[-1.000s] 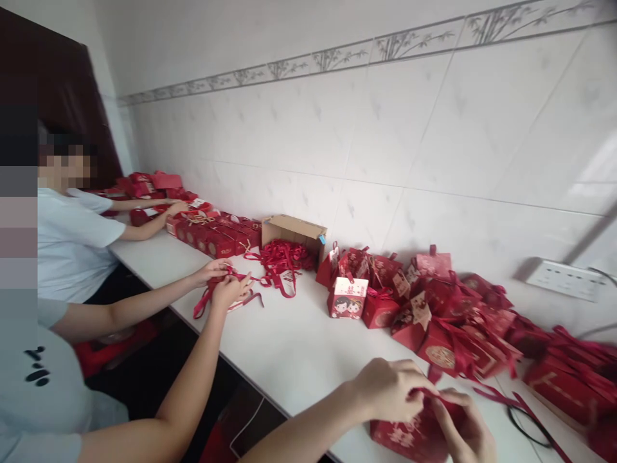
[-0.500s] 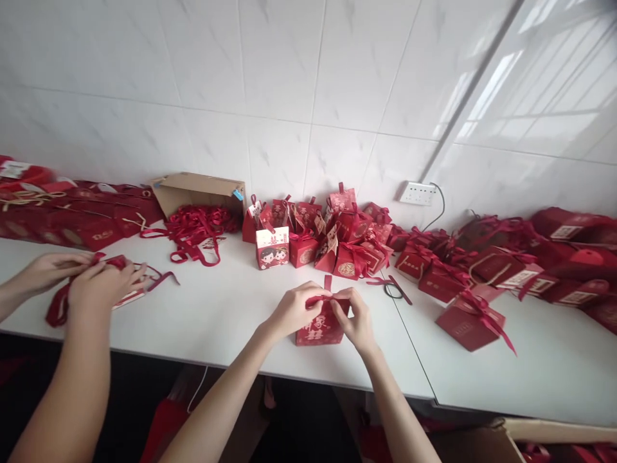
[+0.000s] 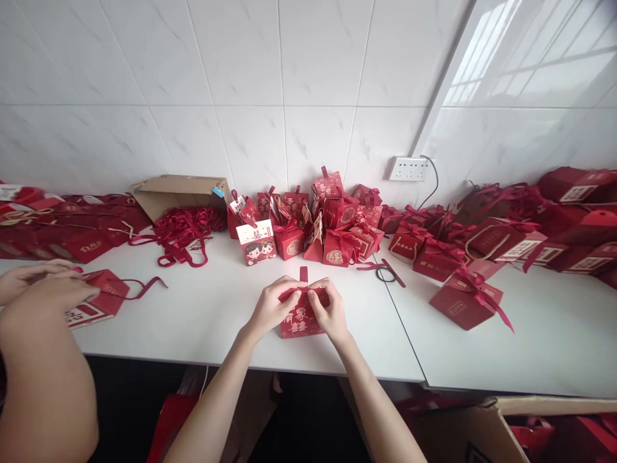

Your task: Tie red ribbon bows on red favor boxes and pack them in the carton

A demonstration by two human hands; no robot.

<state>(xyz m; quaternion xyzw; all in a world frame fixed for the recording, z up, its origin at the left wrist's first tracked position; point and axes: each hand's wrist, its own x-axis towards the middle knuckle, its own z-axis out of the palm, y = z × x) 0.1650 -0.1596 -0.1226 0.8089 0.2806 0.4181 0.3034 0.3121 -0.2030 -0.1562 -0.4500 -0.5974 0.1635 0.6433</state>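
Observation:
A small red gift box (image 3: 301, 323) with light lettering stands upright near the table's front edge, a ribbon loop (image 3: 303, 274) rising from its top. My left hand (image 3: 276, 305) pinches the box's top edge on the left side. Opposite it, my right hand (image 3: 327, 307) pinches the top edge on the right, thumbs close together at the middle. The fingers hide most of the upper edge, so whether ribbon lies between them is unclear. Behind stands a white-topped box with two cartoon figures (image 3: 258, 244), beside several red gift boxes (image 3: 339, 249).
At left, a co-worker's hands (image 3: 53, 289) handle another red box (image 3: 108, 292). A tipped cardboard carton (image 3: 178, 186) spills red ribbons (image 3: 187, 228). A black ring (image 3: 385, 275) and ribbon strips lie to the right, near a bowed box (image 3: 467, 299). An open carton (image 3: 482, 427) sits below the table edge.
The view has shifted slightly. My two hands stay at the box's top, with the thumbs now closer together. The co-worker's hands have moved left, uncovering more of their red box.

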